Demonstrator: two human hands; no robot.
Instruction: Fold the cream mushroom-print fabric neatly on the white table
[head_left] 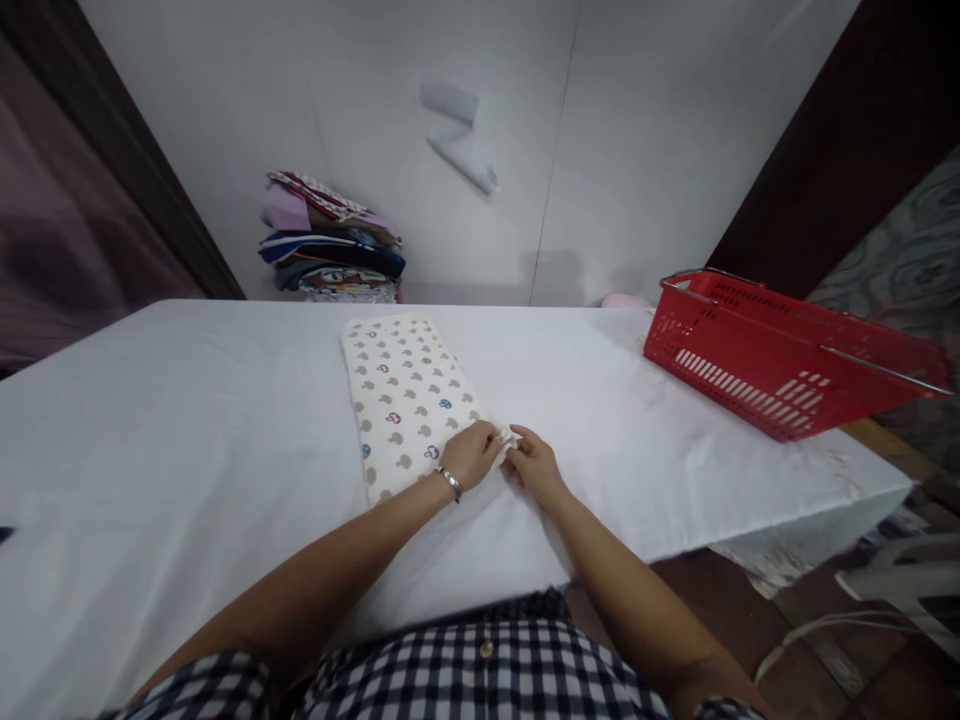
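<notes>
A folded white cloth (pixel 405 385) printed with small mushrooms, mostly grey with a few coloured ones, lies on the white-covered table. My left hand (pixel 471 455) rests over its lower right part, closed, with a metal bracelet at the wrist. Between my fingertips is a small bunched piece of white fabric (pixel 507 441); it looks like part of the printed cloth, though the join is hidden. From the other side my right hand (pixel 537 466) pinches the same bunched fabric. Both hands are close together, just above the tabletop.
A red plastic basket (pixel 750 350) with metal handles stands at the table's right end. Beyond the back edge is a pile of folded clothes (pixel 330 240). White items (pixel 461 140) are near the wall seam. A white chair (pixel 900 580) and cable are at lower right.
</notes>
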